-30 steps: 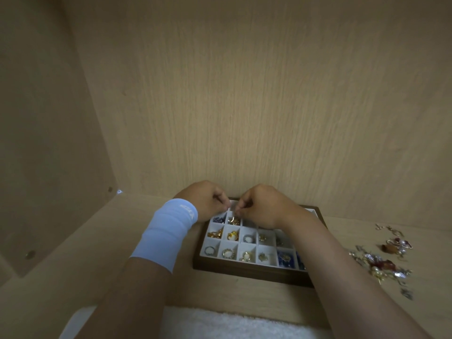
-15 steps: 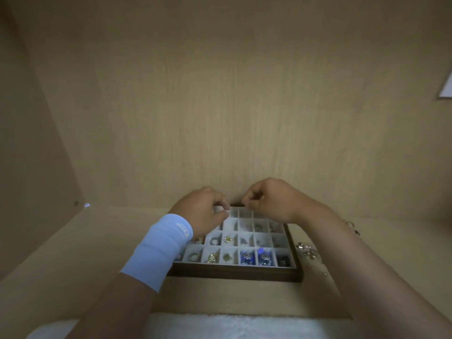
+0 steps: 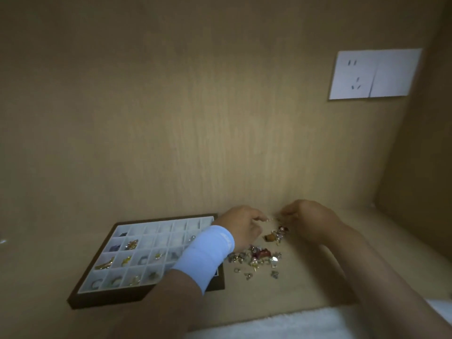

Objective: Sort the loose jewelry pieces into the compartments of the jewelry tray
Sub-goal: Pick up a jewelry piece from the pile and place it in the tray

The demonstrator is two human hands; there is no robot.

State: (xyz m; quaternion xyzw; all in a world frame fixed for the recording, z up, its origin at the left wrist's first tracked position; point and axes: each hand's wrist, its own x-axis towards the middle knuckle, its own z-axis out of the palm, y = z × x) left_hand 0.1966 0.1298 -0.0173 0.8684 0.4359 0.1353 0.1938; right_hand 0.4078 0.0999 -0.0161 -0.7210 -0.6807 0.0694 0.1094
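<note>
Jewelry pieces (image 3: 256,256); hands (image 3: 244,226) perhaps pinching.

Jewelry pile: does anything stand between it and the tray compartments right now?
Only the person's own left arm: its wristband lies across the right side of the tray, between the pile and the compartments there. Nothing else shows between them. The left hand and right hand are at the pile's far end.

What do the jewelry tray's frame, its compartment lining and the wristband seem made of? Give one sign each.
Tray frame: probably wood, dark brown and matte. Compartment lining: pale, dull, perhaps velvet or felt; blur leaves it open. Wristband: light blue stretch fabric, smooth, snug round the left wrist.
</note>
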